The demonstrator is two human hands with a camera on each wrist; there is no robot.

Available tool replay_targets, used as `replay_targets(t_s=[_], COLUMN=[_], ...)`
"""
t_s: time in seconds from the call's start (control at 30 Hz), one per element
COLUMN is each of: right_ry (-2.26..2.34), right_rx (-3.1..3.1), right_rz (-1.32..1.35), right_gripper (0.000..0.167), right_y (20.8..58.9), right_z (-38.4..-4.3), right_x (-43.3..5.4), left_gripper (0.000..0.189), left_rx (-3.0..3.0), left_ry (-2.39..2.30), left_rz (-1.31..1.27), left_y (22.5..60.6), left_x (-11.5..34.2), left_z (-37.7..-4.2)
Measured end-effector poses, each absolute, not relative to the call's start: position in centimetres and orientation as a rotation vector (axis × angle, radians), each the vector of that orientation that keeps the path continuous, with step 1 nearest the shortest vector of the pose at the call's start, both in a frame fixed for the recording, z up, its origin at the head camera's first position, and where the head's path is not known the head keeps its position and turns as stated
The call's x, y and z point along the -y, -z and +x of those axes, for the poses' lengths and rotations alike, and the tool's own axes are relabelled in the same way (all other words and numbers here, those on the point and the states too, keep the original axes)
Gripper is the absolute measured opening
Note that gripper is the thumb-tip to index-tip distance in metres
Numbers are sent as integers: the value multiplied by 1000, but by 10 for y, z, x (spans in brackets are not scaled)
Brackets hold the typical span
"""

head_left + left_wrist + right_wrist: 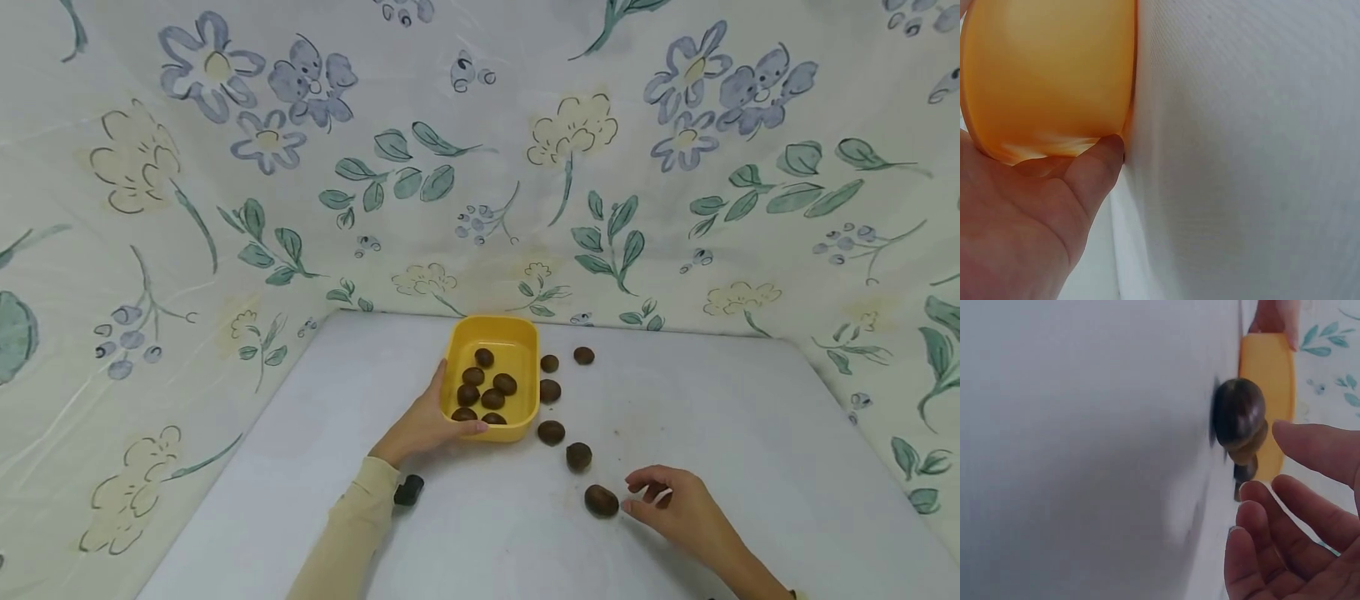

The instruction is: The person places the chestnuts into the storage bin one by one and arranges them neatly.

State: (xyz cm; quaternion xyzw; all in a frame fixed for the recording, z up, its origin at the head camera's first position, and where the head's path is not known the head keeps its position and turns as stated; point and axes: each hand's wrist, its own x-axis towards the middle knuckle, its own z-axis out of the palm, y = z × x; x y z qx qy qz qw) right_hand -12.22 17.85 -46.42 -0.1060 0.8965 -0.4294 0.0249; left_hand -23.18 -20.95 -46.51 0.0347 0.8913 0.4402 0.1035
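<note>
My left hand (427,423) grips the near left corner of a yellow plastic tub (512,433), thumb along the near rim and fingers at the left side. In the left wrist view the thumb presses against the tub's wall (1054,75). Several brown chestnuts (505,384) lie inside it. To the right, my right hand (678,508) is beside the nearest loose chestnut (602,501), fingers loosely bent and thumb apart from them, holding nothing. The right wrist view has that chestnut (1239,412) just beyond the thumb tip.
More loose chestnuts, such as one dark one (578,457), run in a line along the tub's right side to the back. A small black object (408,491) lies by the left sleeve. Flowered cloth (510,167) hangs behind the white table (750,433) and at its sides.
</note>
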Motion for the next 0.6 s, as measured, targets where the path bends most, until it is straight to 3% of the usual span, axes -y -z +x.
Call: replay_targets(t_s=[0.6], right_ry=[1196], right_rx=[-2737], right_rz=[-346], right_gripper=[35], right_y=[473], right_z=[-128], right_x=[-150], left_gripper=[140], left_rx=[-2615], left_ry=[-1301], left_rz=[67], left_y=[464], left_x=[212], left_z=[-232])
